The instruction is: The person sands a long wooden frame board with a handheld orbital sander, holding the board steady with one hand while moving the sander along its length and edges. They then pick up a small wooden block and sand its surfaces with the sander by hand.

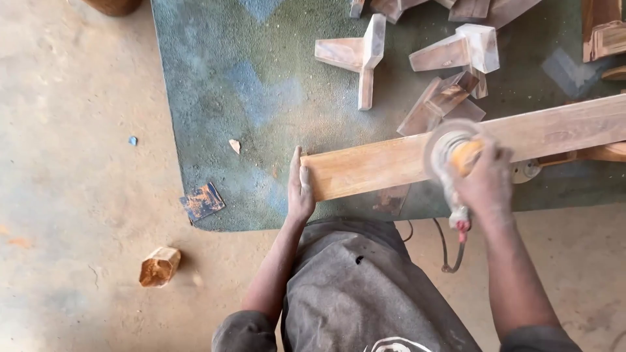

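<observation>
A long pale wooden plank (378, 166) lies across a dusty green-blue mat (228, 98), running from the centre to the right edge. My left hand (300, 186) presses flat against the plank's near left end. My right hand (486, 179) grips a hand-held disc sander (453, 153) whose spinning disc rests on top of the plank, blurred by motion. A cable (447, 251) hangs from the tool down to the floor. My grey-trousered knee (352, 280) sits below the plank.
Several wooden T-shaped and wedge-shaped pieces (358, 55) lie on the mat behind the plank. A worn sandpaper scrap (203, 202) sits at the mat's corner. A small hexagonal wooden block (158, 266) lies on the sandy floor at left.
</observation>
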